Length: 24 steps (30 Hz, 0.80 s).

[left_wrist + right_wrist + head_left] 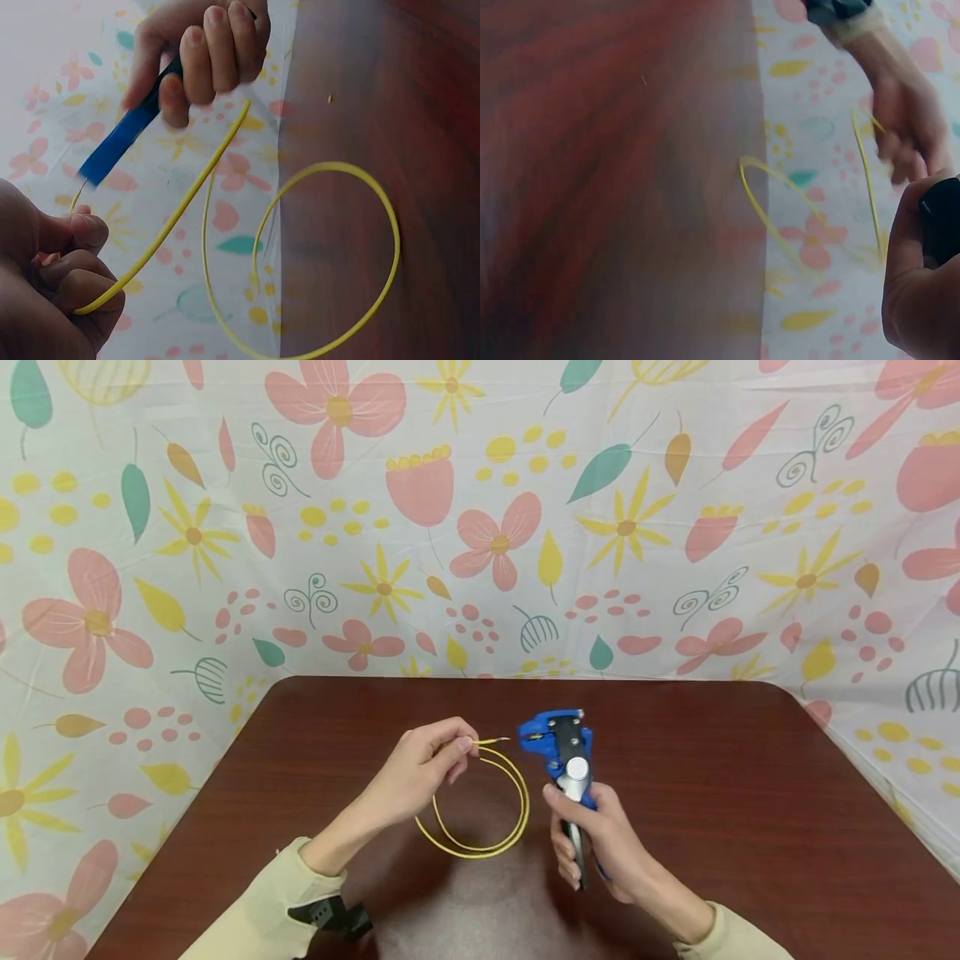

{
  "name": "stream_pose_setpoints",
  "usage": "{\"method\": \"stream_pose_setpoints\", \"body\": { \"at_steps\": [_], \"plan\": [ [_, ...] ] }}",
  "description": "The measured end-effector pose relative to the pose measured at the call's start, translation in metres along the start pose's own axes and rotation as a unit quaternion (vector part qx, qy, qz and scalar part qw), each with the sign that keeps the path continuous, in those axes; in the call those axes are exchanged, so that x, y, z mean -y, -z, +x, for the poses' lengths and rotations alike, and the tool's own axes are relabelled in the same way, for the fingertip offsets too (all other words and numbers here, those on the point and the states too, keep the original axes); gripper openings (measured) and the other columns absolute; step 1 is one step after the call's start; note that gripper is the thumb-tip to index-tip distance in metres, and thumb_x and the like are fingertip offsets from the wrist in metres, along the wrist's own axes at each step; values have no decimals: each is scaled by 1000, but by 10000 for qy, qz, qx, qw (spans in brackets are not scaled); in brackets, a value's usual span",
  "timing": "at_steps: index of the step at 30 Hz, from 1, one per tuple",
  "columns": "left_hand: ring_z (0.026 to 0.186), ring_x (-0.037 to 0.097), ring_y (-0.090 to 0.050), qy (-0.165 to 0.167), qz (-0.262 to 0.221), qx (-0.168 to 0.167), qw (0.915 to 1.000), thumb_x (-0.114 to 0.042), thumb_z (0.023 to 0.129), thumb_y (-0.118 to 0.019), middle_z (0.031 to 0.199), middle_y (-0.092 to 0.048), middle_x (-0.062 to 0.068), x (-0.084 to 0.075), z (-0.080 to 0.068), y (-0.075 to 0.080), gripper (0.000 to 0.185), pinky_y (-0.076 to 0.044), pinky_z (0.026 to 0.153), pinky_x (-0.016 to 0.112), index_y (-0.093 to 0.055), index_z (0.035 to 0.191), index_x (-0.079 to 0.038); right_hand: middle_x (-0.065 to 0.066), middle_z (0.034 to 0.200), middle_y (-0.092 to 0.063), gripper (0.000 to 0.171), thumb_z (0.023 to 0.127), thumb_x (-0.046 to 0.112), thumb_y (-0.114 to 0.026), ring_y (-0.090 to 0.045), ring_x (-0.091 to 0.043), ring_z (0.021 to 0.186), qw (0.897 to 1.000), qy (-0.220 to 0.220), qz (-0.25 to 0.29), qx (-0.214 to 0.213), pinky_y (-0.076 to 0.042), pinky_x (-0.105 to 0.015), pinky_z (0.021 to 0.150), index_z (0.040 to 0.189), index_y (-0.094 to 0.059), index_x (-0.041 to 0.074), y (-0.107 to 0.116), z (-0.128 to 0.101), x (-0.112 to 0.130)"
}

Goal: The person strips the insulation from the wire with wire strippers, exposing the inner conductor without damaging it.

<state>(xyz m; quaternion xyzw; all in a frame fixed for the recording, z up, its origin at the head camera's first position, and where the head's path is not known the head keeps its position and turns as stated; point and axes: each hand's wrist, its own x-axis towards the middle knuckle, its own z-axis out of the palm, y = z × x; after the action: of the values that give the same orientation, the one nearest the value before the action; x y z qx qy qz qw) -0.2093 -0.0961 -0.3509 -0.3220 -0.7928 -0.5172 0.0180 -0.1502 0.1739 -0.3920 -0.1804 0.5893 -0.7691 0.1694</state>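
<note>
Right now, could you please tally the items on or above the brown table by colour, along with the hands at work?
Yellow: 1, the looped wire, pinched by the left hand.
Blue: 1, the wire stripper, gripped by the right hand.
Hands: 2.
Total: 4.

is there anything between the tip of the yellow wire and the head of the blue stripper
Nothing visible. In the head view the left hand pinches the yellow wire near its tip, which points at the blue stripper held by the right hand; only a small open gap separates them.
</note>
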Motion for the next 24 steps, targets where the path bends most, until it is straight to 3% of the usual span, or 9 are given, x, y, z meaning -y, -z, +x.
{"method": "stream_pose_setpoints", "body": {
  "at_steps": [6,9,13,21,24],
  "plan": [
    [63,18,-52,212,-140,-211,9995,-8,110,-54,66,-52,8,8,-6,12,18,-47,70,34,-67,97,-10,-14,55,-39,49,115,24,-43,-46,-19,40,9998,0,-89,-189,-43,-36,37,77,-40,-7,16,-5,6],
    [64,19,-53,233,-170,-179,9994,-9,111,-54,66,-53,10,8,-7,12,18,-47,71,34,-66,98,-10,-10,56,-43,50,115,26,-44,-47,-19,41,9996,-151,-169,-161,-44,-36,39,78,-40,-8,21,-7,7],
    [64,23,-53,252,-145,-183,9994,-10,111,-54,65,-52,3,9,-8,11,18,-46,70,31,-66,98,-10,-4,58,-49,50,114,30,-47,-50,-16,42,9982,-414,-251,-343,-45,-33,41,80,-41,-7,28,-8,7],
    [63,22,-53,296,-126,-204,9993,-9,110,-54,65,-52,4,8,-10,10,18,-45,68,30,-67,98,-10,-3,59,-50,43,112,35,-51,-50,-17,42,9939,-808,-436,-611,-47,-31,43,86,-46,1,44,-11,5],
    [64,28,-54,295,-78,-205,9993,-9,110,-54,65,-52,4,8,-10,10,18,-45,69,30,-67,98,-11,-4,58,-50,43,111,36,-54,-50,-17,42,9913,-1011,-449,-716,-46,-31,44,87,-46,1,46,-11,5]
  ]
}}
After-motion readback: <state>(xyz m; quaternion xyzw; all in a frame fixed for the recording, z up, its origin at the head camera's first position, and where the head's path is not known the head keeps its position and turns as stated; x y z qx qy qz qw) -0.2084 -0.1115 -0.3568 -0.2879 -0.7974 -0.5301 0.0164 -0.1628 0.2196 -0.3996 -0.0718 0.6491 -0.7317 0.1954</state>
